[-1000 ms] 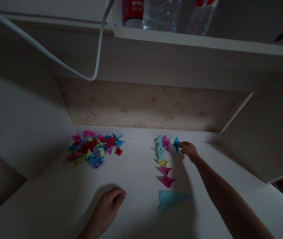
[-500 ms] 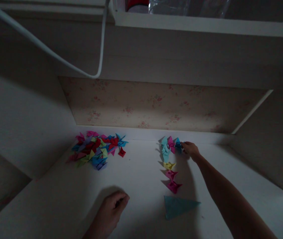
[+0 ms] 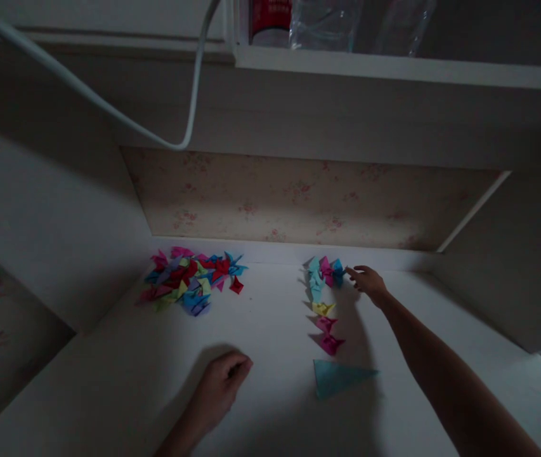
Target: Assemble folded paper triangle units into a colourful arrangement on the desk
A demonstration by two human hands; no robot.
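My right hand [image 3: 366,280] is at the back right of the white surface, fingers apart and nothing in them. Just left of its fingertips stands a blue origami crane [image 3: 338,269]. Beside that crane are a magenta crane [image 3: 326,271] and light turquoise cranes [image 3: 315,283]. Below them a yellow crane [image 3: 322,309] and magenta cranes [image 3: 330,343] continue in a line toward me. A flat teal paper triangle [image 3: 341,378] lies nearest. My left hand [image 3: 222,383] rests curled into a loose fist at the front, with nothing visible in it.
A mixed heap of coloured origami cranes [image 3: 187,279] lies at the back left, with a small red one [image 3: 236,285] at its right edge. A white cable [image 3: 175,146] hangs in front. Overhead, a shelf [image 3: 394,71] holds clear plastic packages [image 3: 325,25]. Side panels enclose the surface.
The fingers of my right hand have come off the blue crane and spread slightly, moving a little right. My left hand keeps its curl. The view has tilted up slightly.
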